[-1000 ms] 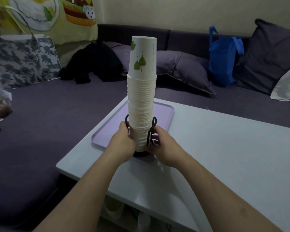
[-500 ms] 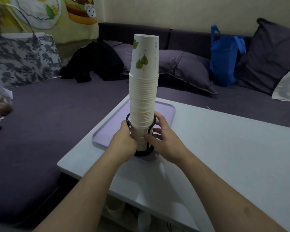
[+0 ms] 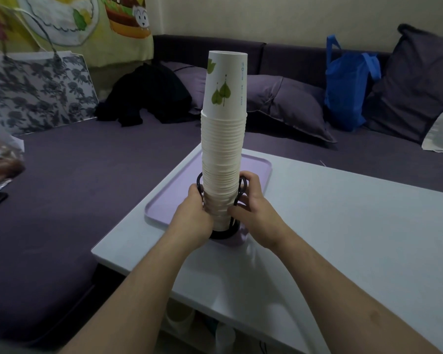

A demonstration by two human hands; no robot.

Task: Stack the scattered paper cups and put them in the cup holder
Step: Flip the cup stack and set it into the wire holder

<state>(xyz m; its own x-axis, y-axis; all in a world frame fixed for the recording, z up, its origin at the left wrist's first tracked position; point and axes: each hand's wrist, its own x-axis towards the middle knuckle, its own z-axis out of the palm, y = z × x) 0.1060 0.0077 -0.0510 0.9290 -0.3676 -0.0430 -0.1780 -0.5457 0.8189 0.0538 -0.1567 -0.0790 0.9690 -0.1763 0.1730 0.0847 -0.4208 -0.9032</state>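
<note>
Now the tall stack of paper cups (image 3: 224,139) stands upside down in the black cup holder (image 3: 221,232) on the purple tray (image 3: 164,208). Left hand (image 3: 193,215) and right hand (image 3: 256,213) both grip its bottom. Next, I think, let go gently so it won't tip.

white cups (image 3: 223,139) with green leaves, black holder (image 3: 223,232), lilac tray (image 3: 258,169).

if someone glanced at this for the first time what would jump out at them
The tall cup stack dominates the middle of the view, upside down in a black wire holder on a lilac tray. The left hand and right hand grip its base from either side. Behind, a bright blue bag stands out on the dark sofa.
</note>
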